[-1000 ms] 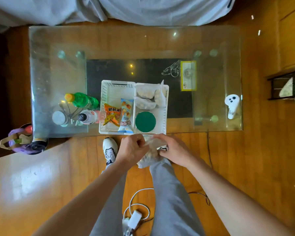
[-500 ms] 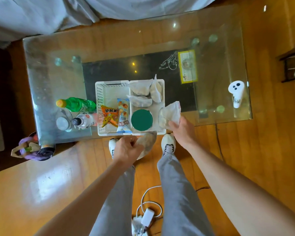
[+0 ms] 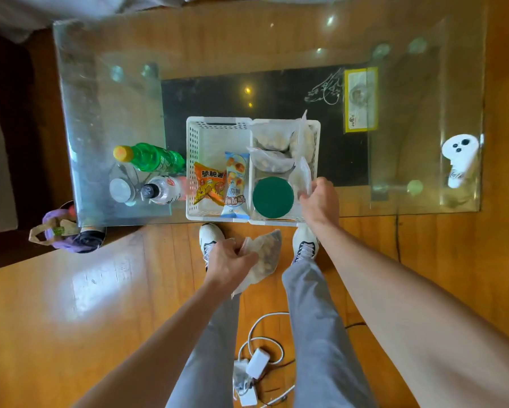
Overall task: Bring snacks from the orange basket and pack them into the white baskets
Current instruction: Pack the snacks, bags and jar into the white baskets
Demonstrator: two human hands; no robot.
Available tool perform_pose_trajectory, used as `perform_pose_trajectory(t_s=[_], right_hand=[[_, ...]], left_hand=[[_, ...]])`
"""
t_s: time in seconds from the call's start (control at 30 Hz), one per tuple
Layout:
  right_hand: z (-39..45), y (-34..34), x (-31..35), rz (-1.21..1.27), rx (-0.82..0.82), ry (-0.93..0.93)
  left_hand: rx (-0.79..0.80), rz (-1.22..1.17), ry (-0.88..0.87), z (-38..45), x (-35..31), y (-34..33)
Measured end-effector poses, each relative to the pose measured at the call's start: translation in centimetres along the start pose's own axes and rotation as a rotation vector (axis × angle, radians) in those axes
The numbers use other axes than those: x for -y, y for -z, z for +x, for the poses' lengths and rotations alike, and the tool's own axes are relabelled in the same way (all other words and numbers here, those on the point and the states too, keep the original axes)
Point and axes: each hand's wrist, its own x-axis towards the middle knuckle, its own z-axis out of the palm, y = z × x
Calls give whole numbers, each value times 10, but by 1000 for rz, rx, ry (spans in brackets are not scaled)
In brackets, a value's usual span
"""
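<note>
Two white baskets stand side by side at the near edge of the glass table. The left basket (image 3: 215,129) holds an orange chip bag (image 3: 208,187) and a blue snack packet (image 3: 235,184). In the right basket (image 3: 316,134) lie several clear snack bags (image 3: 272,136) and a green-lidded tub (image 3: 273,197). My right hand (image 3: 319,201) pinches a clear bag (image 3: 302,176) inside the right basket's near right corner. My left hand (image 3: 232,262) grips another clear bag of snacks (image 3: 266,254) in front of the table, above the floor. No orange basket shows in the head view.
A green bottle (image 3: 153,157), a white-labelled bottle (image 3: 165,189) and a glass (image 3: 119,189) stand left of the baskets. A white controller (image 3: 460,159) lies at the table's right end. A purple bag (image 3: 66,231) sits on the floor at left; a charger and cable (image 3: 257,363) lie between my legs.
My right hand has carried its clear bag from beside the right basket into it. My left hand stays below the table edge with its bag. The camera has moved closer.
</note>
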Motion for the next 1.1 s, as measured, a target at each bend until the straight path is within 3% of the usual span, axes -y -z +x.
perform_pose_trajectory(t_s=[0.2,0.27,0.33,0.43,0.53,0.63,0.8,0.93,1.0,1.03,1.1], right_hand=[[-34,32,-26,29,-19,-23],[-57,49,-39,152,145,-176],[-78,63,-43,327,425,-364],[-87,72,-43,563,644,-439],[-78,66,-40,482,542,-361],[-60,55,-35,282,442,-261],[-48,44,-17,150,464,-243],[-50,49,-17,209,624,-374],[-51,55,-23,195,614,-390],[-52,59,-26,191,564,-399],[-52,68,-28,190,434,-424]], left_hand=[[49,-168,49,3,-12,-20],[57,-227,41,0,-21,-32],[110,-300,27,-1,-33,-45],[309,-402,-6,-3,-47,-64],[454,-460,35,-1,-48,-73],[439,-412,18,4,-39,-69],[392,-391,0,13,-35,-67],[499,-334,-40,6,-41,-66],[541,-267,-78,1,-44,-57],[507,-205,-96,1,-46,-50],[267,-29,-166,8,-55,-31]])
